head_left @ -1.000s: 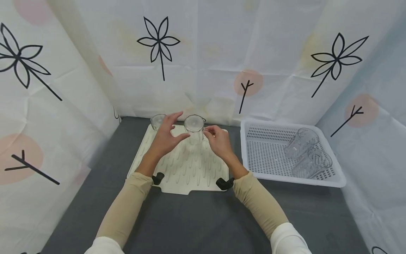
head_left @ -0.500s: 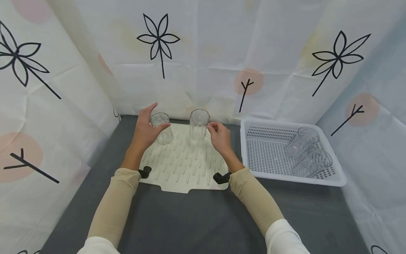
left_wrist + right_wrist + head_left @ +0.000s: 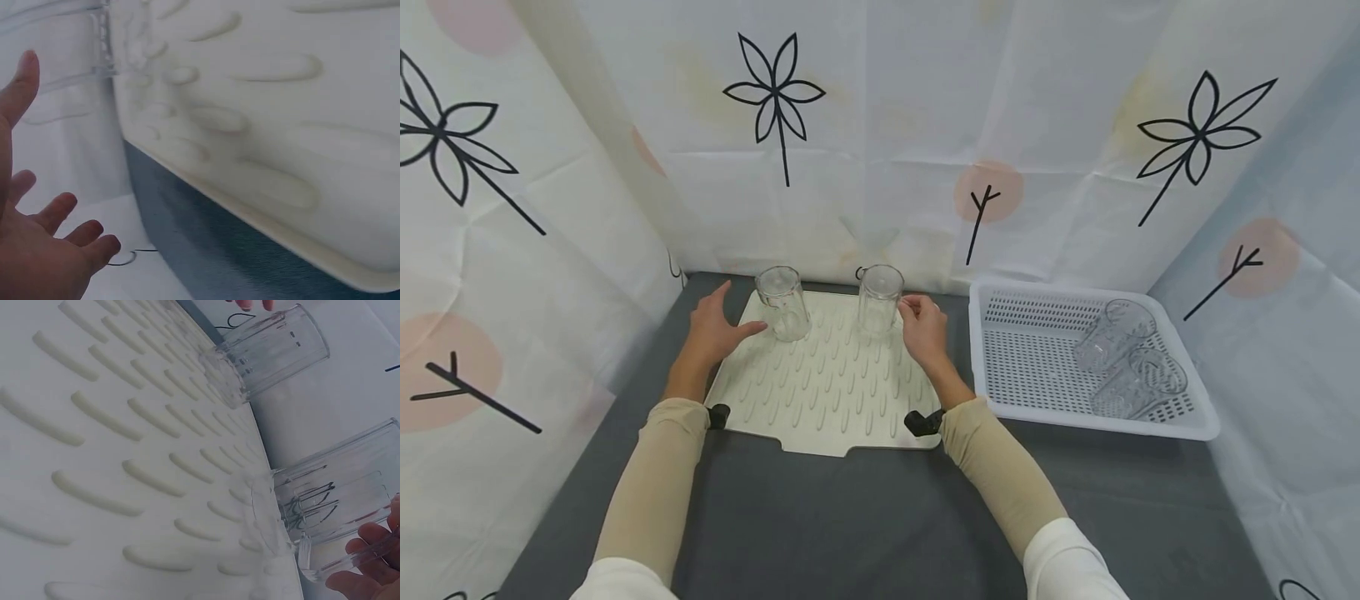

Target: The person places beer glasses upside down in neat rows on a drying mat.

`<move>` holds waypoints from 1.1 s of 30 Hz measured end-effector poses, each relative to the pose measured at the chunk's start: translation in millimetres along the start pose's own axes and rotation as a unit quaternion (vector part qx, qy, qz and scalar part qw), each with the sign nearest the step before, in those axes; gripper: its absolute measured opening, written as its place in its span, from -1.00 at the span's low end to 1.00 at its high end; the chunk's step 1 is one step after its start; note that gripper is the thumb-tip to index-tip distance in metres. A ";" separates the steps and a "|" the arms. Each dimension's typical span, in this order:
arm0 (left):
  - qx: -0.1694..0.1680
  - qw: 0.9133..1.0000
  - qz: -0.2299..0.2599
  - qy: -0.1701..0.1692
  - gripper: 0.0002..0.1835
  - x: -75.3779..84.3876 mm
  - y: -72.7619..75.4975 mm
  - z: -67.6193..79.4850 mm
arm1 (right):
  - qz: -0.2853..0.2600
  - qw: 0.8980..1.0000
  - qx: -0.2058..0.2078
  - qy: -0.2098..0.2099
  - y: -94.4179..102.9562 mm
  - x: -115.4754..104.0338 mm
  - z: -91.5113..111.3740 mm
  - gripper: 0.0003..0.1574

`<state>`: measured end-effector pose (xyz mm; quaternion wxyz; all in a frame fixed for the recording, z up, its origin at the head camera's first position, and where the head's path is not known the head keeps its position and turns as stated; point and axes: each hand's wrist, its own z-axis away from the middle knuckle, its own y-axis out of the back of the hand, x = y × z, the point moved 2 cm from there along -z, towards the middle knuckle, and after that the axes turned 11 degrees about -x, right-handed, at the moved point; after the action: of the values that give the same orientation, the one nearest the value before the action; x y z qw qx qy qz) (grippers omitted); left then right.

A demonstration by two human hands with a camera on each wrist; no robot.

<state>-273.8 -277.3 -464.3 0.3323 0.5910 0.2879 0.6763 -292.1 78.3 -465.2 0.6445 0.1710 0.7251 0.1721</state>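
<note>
My right hand (image 3: 925, 329) pinches the handle of a clear glass mug (image 3: 880, 302), which stands at the back of the cream ridged mat (image 3: 827, 408). In the right wrist view, thumb and fingers sit round that mug's handle (image 3: 350, 562). A second clear glass (image 3: 784, 304) stands upright at the mat's back left corner. My left hand (image 3: 711, 333) is just left of this glass, thumb and fingers spread and holding nothing. The left wrist view shows its spread fingers (image 3: 62, 212) beside the mat's edge.
A white perforated basket (image 3: 1075, 423) sits right of the mat, with two clear glass mugs (image 3: 1138, 387) lying in its right half. Grey cloth covers the table (image 3: 865, 525). Patterned white curtains (image 3: 887, 108) close off the back and both sides.
My left hand has left the right-hand mug and moved left past the other glass. With my right hand on its handle, the right-hand mug has shifted slightly to the right.
</note>
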 end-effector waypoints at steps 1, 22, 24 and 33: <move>-0.007 1.000 -0.001 0.007 0.15 -4.3 -2.3 0.1 | 0.001 1.000 0.000 -0.001 -0.4 0.7 0.2 -0.67; -0.083 0.988 -0.050 0.117 0.11 -38.3 -29.3 7.4 | 0.064 0.997 -0.021 0.024 -2.9 3.0 1.1 -0.69; -0.085 0.988 -0.059 0.116 0.08 -38.2 -29.9 7.5 | 0.069 0.997 -0.024 0.024 -2.3 2.8 1.2 -0.69; -0.080 0.987 -0.085 0.113 0.04 -36.3 -28.2 5.3 | 0.092 0.995 -0.004 0.040 -4.4 1.1 1.9 -0.72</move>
<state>-262.5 -288.7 -507.7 0.3998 0.4563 0.3178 0.7287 -290.4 75.0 -468.4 0.5970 0.2277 0.7308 0.2401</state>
